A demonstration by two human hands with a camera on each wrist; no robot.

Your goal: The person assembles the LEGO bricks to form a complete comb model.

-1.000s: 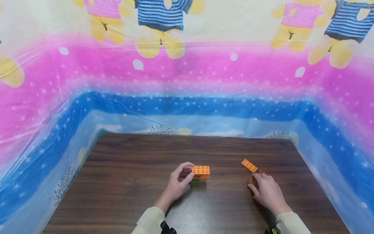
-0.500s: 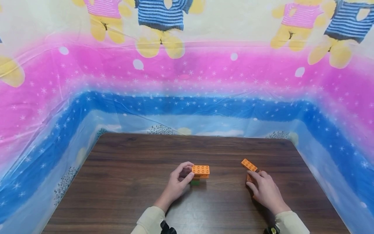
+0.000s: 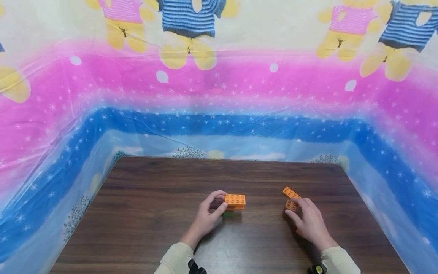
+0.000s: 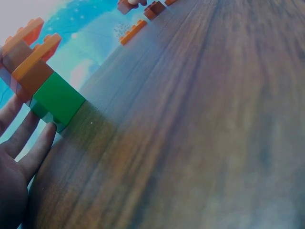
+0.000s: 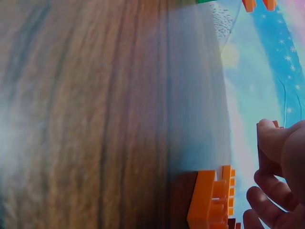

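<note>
My left hand (image 3: pixel 207 214) holds a stack of toy building bricks, thumb in front and fingers behind. Orange bricks (image 3: pixel 235 199) top the stack, and its green base brick (image 4: pixel 59 101) stands on the table in the left wrist view. Between them sit brown bricks (image 4: pixel 34 78). Over to the right, my right hand (image 3: pixel 312 221) pinches a small brown brick (image 3: pixel 291 205) between thumb and fingers, raised above the table in the right wrist view. An orange brick (image 3: pixel 290 191) lies just beyond it, partly overlapped by the fingers.
Under the right hand, an orange brick (image 5: pixel 202 198) lies on the table in the right wrist view. Another brown brick (image 4: pixel 155 9) rests nearby in the left wrist view. The dark wooden table (image 3: pixel 164 179) ends at a printed cloth backdrop (image 3: pixel 219 123).
My right hand has moved slightly left, bringing the small brown brick up and away from the brown brick behind it, now hidden by the hand. The left hand and stack have stayed put.
</note>
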